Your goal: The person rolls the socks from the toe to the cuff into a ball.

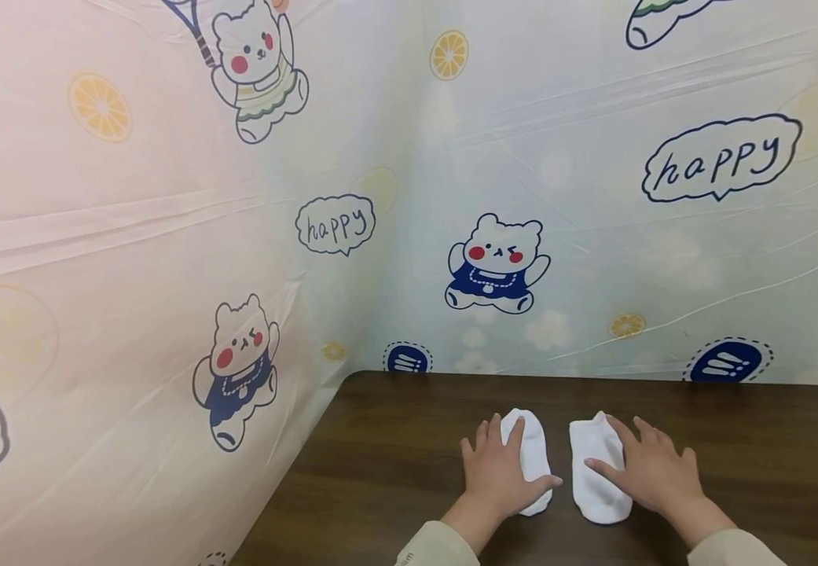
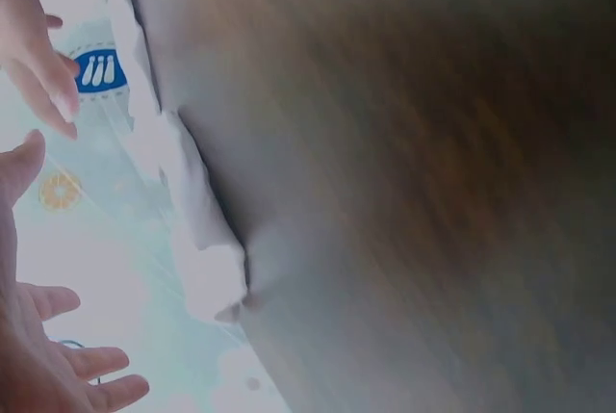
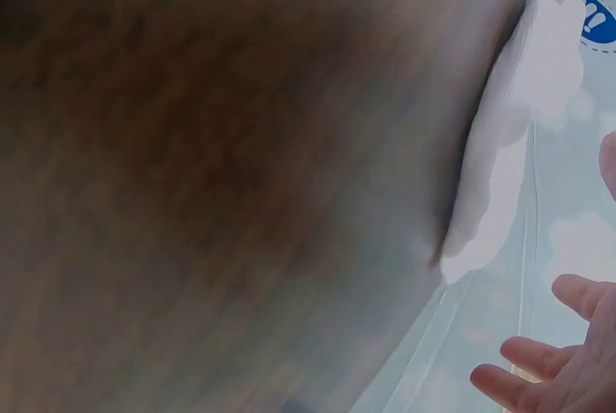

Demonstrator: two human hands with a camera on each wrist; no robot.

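Observation:
Two small white ankle socks lie flat, side by side, on a dark brown table. Above the left sock (image 1: pixel 536 448) is my left hand (image 1: pixel 497 472), fingers spread and thumb out to the right, covering part of it. My right hand (image 1: pixel 656 472) hovers at the right edge of the right sock (image 1: pixel 598 499), its thumb over the fabric. From the left wrist view, a gap shows between the left hand (image 2: pixel 38 346) and the nearer sock (image 2: pixel 204 225). In the right wrist view, the right hand (image 3: pixel 582 365) is likewise apart from the sock (image 3: pixel 500 163).
The wood-grain tabletop (image 1: pixel 380 472) extends to both sides of the socks. Behind it and along its left side hangs a pale curtain (image 1: pixel 557 157) printed with bears, orange slices and "happy" bubbles.

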